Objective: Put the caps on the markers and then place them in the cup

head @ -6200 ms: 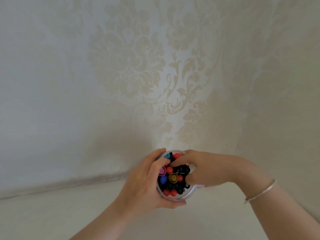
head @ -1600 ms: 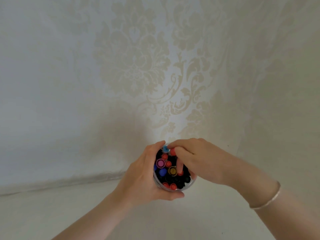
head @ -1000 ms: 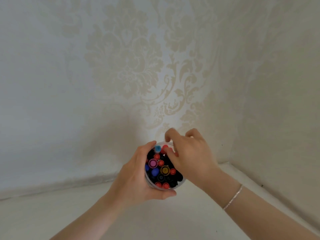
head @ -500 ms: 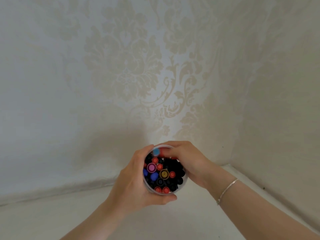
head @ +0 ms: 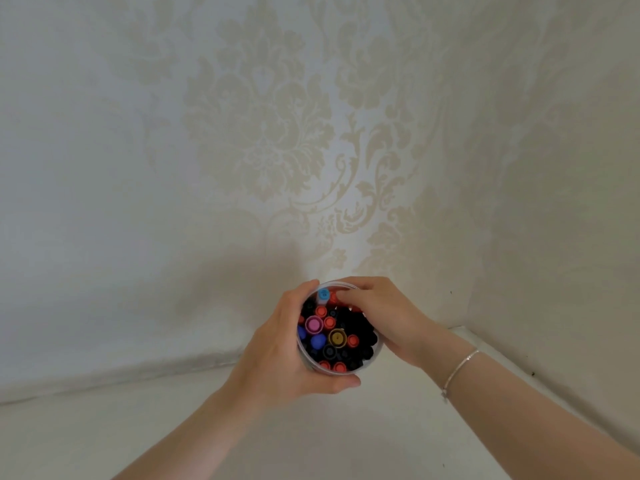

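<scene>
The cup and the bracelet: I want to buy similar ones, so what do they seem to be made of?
The cup looks like clear, glossy plastic: the marker caps show through its thin wall and rim. Glass cannot be ruled out. The bracelet looks like thin silvery metal, perhaps a fine chain, since it glints pale on the right wrist. Its exact metal cannot be told.

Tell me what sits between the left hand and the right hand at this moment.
In the head view, the clear cup, packed with capped markers, sits between them. The left hand grips its left side; the right hand rests on its far right rim.
</scene>
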Demonstrator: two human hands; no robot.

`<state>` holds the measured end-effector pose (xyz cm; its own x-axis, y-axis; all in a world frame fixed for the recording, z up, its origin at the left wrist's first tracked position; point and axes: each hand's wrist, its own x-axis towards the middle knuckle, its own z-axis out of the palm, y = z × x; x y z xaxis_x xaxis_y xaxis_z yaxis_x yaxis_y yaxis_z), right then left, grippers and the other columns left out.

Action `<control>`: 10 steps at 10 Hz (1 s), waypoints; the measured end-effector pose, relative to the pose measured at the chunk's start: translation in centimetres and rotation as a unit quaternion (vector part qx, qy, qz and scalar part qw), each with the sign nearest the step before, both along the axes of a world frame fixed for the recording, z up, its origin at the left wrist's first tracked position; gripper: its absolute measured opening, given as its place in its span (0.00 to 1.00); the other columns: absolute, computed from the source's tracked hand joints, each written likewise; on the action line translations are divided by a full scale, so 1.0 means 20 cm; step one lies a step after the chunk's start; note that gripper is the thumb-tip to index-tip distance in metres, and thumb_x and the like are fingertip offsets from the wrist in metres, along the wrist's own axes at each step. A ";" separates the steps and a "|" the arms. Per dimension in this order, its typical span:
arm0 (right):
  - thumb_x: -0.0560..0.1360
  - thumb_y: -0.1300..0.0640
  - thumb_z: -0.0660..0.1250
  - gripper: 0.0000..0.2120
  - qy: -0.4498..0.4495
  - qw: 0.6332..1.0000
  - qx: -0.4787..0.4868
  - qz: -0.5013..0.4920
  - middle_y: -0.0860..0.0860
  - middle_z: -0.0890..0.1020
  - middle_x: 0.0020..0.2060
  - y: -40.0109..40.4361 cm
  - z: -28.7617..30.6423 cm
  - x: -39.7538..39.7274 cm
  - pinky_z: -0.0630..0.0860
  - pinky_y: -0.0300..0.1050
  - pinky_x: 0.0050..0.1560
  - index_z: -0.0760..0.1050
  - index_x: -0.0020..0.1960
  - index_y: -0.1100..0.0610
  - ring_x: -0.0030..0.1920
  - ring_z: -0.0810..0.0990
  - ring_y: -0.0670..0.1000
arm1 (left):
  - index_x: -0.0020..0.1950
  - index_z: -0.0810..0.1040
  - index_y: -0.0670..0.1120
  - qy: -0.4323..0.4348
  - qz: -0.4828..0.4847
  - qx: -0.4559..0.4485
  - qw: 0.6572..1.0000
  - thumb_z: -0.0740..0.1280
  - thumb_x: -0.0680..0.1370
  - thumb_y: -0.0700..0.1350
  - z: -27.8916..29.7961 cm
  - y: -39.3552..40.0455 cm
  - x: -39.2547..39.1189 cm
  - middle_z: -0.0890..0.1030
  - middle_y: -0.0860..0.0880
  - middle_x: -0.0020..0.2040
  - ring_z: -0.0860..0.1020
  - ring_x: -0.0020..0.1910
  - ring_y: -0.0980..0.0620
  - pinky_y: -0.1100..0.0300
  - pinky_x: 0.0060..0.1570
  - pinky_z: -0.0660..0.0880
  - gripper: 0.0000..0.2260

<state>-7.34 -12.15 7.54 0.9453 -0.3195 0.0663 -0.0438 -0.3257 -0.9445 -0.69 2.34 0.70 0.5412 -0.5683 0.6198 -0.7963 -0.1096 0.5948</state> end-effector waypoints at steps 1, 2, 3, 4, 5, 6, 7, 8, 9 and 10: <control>0.74 0.60 0.65 0.08 -0.001 0.998 -0.049 -0.040 0.55 0.85 0.42 0.00 0.02 0.01 0.79 0.44 0.46 0.83 0.46 0.56 0.44 0.83 0.53 | 0.67 0.53 0.73 0.016 -0.012 0.001 1.000 0.79 0.52 0.64 0.03 -0.02 0.00 0.70 0.65 0.65 0.72 0.62 0.67 0.69 0.59 0.72 0.50; 0.72 0.65 0.68 0.09 0.005 0.998 -0.025 -0.054 0.56 0.85 0.44 -0.05 0.07 0.01 0.78 0.41 0.38 0.82 0.50 0.56 0.42 0.83 0.52 | 0.67 0.64 0.65 0.043 -0.051 -0.024 0.998 0.80 0.54 0.59 0.06 -0.05 0.01 0.76 0.62 0.60 0.76 0.59 0.62 0.65 0.57 0.74 0.44; 0.72 0.68 0.66 0.14 0.039 0.998 0.032 -0.033 0.55 0.84 0.48 -0.10 0.11 0.00 0.78 0.40 0.39 0.80 0.54 0.55 0.47 0.83 0.52 | 0.58 0.72 0.58 0.088 -0.076 -0.060 0.991 0.79 0.56 0.56 0.08 -0.09 0.01 0.80 0.61 0.54 0.80 0.53 0.60 0.68 0.51 0.75 0.33; 0.71 0.73 0.61 0.19 0.028 0.998 0.013 -0.049 0.56 0.84 0.48 -0.14 0.06 0.00 0.80 0.48 0.51 0.80 0.54 0.57 0.51 0.82 0.55 | 0.59 0.72 0.57 0.118 -0.075 -0.047 0.989 0.79 0.57 0.56 0.08 -0.14 0.02 0.81 0.60 0.53 0.81 0.51 0.61 0.69 0.48 0.76 0.32; 0.71 0.75 0.58 0.20 0.021 0.996 0.028 -0.088 0.58 0.84 0.49 -0.20 0.03 0.00 0.80 0.50 0.52 0.80 0.52 0.57 0.50 0.82 0.57 | 0.64 0.71 0.57 0.115 -0.075 0.039 0.990 0.79 0.59 0.59 0.14 -0.21 0.06 0.81 0.59 0.55 0.80 0.50 0.65 0.69 0.49 0.77 0.35; 0.71 0.74 0.59 0.19 0.025 0.993 0.026 -0.109 0.57 0.84 0.49 -0.24 0.02 0.01 0.79 0.49 0.51 0.80 0.52 0.56 0.50 0.82 0.57 | 0.64 0.73 0.60 0.075 -0.063 0.164 0.982 0.76 0.59 0.64 0.24 -0.24 0.10 0.81 0.62 0.54 0.79 0.49 0.68 0.66 0.52 0.77 0.35; 0.72 0.72 0.59 0.18 0.011 0.991 -0.010 -0.133 0.56 0.83 0.47 -0.26 0.03 0.03 0.78 0.44 0.45 0.81 0.53 0.57 0.48 0.81 0.55 | 0.61 0.76 0.62 0.075 -0.079 0.217 0.970 0.76 0.60 0.64 0.30 -0.26 0.12 0.82 0.64 0.50 0.79 0.48 0.68 0.62 0.52 0.78 0.30; 0.72 0.70 0.60 0.17 0.014 0.987 -0.001 -0.159 0.55 0.83 0.47 -0.28 0.01 0.06 0.77 0.41 0.40 0.82 0.53 0.57 0.46 0.81 0.54 | 0.59 0.78 0.61 0.069 -0.074 0.241 0.965 0.76 0.62 0.62 0.33 -0.28 0.12 0.83 0.63 0.50 0.80 0.47 0.66 0.61 0.52 0.79 0.26; 0.74 0.64 0.63 0.14 -0.003 0.984 -0.045 -0.172 0.54 0.83 0.51 -0.30 -0.01 0.04 0.76 0.44 0.50 0.80 0.56 0.54 0.50 0.80 0.52 | 0.66 0.73 0.56 0.040 -0.054 0.286 0.956 0.74 0.64 0.65 0.34 -0.28 0.09 0.79 0.59 0.58 0.78 0.53 0.61 0.60 0.56 0.77 0.33; 0.77 0.61 0.64 0.12 -0.189 0.951 -0.088 -0.228 0.48 0.81 0.47 -0.32 0.09 -0.07 0.71 0.35 0.48 0.78 0.58 0.51 0.50 0.78 0.49 | 0.75 0.57 0.60 0.050 -0.052 0.273 0.959 0.71 0.63 0.69 0.34 -0.23 0.07 0.68 0.56 0.72 0.70 0.68 0.55 0.54 0.67 0.69 0.44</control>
